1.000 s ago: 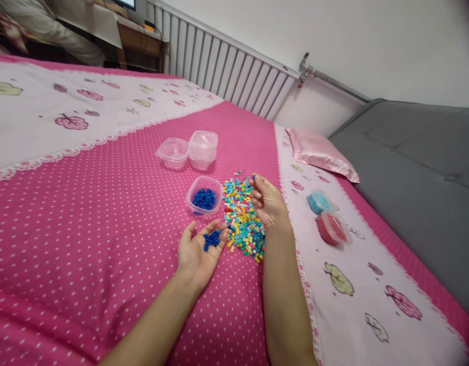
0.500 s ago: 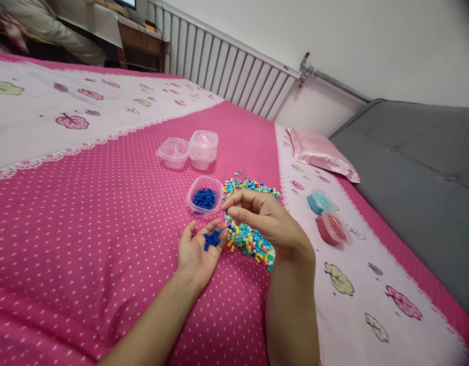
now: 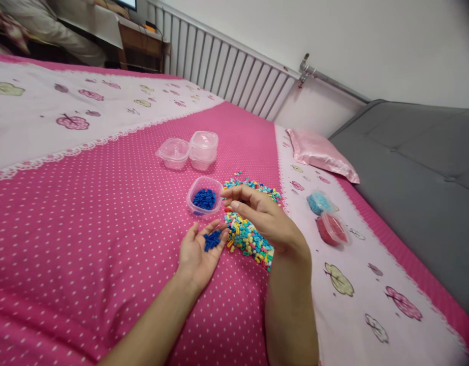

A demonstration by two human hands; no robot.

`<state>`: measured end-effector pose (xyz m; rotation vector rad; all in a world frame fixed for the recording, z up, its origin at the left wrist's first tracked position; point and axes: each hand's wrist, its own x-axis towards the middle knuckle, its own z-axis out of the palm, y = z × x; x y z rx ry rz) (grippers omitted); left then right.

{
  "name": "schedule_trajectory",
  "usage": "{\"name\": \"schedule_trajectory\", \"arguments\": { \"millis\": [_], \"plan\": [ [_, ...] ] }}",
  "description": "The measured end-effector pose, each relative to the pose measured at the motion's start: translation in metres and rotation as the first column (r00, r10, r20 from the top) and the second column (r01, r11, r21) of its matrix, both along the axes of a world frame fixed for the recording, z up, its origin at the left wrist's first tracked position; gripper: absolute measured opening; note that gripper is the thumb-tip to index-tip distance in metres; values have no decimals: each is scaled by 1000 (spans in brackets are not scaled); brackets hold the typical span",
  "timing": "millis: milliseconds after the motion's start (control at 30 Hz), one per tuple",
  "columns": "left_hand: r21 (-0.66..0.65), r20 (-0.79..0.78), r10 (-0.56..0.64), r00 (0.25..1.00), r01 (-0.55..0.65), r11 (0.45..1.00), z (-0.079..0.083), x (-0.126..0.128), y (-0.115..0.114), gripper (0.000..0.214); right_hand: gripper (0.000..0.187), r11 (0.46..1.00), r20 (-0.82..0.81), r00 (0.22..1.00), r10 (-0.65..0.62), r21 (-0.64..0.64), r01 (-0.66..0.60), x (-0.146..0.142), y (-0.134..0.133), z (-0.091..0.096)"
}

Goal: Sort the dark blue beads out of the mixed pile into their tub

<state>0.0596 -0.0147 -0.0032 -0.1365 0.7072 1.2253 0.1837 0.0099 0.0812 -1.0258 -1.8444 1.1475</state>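
My left hand (image 3: 198, 251) lies palm up, its fingers slightly curled, cupping a small heap of blue toy bricks (image 3: 212, 241). Over a pile of small mixed-colour toy bricks (image 3: 247, 236) hovers my right hand (image 3: 262, 213). Its thumb and fingers are bent but apart, and nothing shows between them; it hides the middle of the pile. Just beyond the left fingertips stands a clear plastic tub (image 3: 190, 195) with more blue bricks (image 3: 204, 199) in it.
Several clear tubs (image 3: 204, 150) stand farther back on the pink dotted bedspread (image 3: 104, 213). To the right are a tub of light blue pieces (image 3: 318, 202) and a tub of red pieces (image 3: 331, 229). A pink pillow (image 3: 321, 155) lies near the grey headboard (image 3: 417, 152). A person's leg (image 3: 72, 43) shows far left.
My right hand has shifted slightly left and up, away from me, over the pile. My left hand stays almost in place with the blue bricks.
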Motion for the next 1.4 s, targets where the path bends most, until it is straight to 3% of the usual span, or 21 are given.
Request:
{"name": "schedule_trajectory", "arguments": {
  "millis": [367,800,1000,1100,1233,1400],
  "plan": [
    [42,30,-5,1000,3,999,-6,0,2,33,19,988,118,981,157,-8,-157,-6,-2,0],
    [11,-9,-31,999,31,999,-5,-1,3,30,22,999,119,993,-9,52,3,-3,-2,-1],
    [19,-42,-172,984,172,985,-5,-4,-1,35,23,994,244,966,-87,91,67,-7,4,-10],
    [-7,-58,-163,985,163,987,-4,-2,-4,31,29,992,455,889,-37,121,-21,-20,8,-21],
    [-51,-72,-68,995,65,997,-5,3,-6,27,33,991,729,682,-61,127,-46,-44,9,-36],
    [-76,-65,-62,996,57,995,-11,4,-7,27,31,988,856,503,-122,153,-19,-63,7,-50]
  ]
}}
